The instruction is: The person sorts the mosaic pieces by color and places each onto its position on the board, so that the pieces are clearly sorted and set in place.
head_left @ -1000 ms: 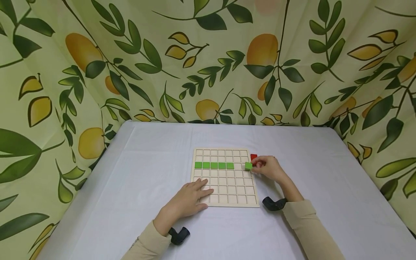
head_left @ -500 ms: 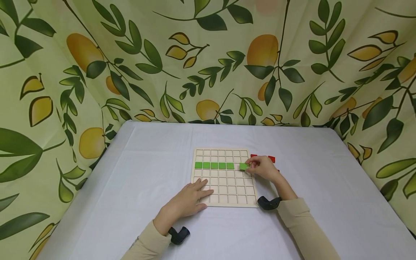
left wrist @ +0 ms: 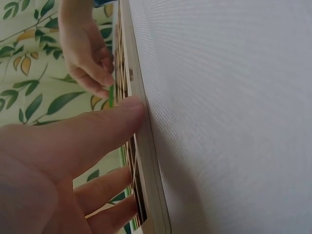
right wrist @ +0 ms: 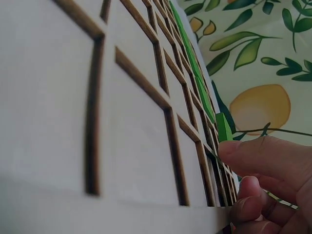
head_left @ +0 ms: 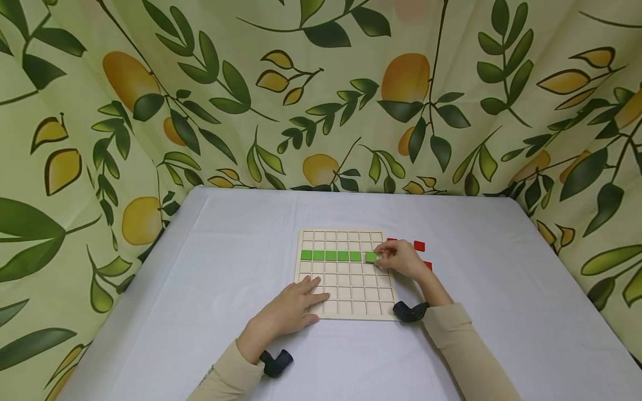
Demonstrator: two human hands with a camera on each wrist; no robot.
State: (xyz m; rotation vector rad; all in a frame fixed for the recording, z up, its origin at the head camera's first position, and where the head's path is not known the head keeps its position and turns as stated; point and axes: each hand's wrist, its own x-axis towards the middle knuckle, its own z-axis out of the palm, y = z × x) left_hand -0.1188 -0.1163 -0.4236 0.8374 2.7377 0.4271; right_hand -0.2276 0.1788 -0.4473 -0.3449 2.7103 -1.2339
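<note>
A light wooden grid board (head_left: pixel 351 281) lies on the white table, its square cells marked off by dark grooves. Several green square tiles (head_left: pixel 331 255) form a row in its third line from the back. My right hand (head_left: pixel 403 260) pinches one more green tile (head_left: pixel 370 257) between thumb and fingers, close over the cells at the right end of that row. In the right wrist view this tile (right wrist: pixel 223 126) stands tilted at the fingertips. My left hand (head_left: pixel 291 306) rests with spread fingers on the board's front left corner, the thumb at its front edge in the left wrist view.
Several red tiles (head_left: pixel 419 246) lie on the table just right of the board, partly hidden behind the right hand. Black wrist devices (head_left: pixel 410 312) sit at both cuffs. A leaf-and-fruit patterned curtain (head_left: pixel 321 111) surrounds the back and sides of the table.
My right hand has moved left with the green tile, from the board's right edge to over the row's right end. More red tiles show behind it. The left hand stays put.
</note>
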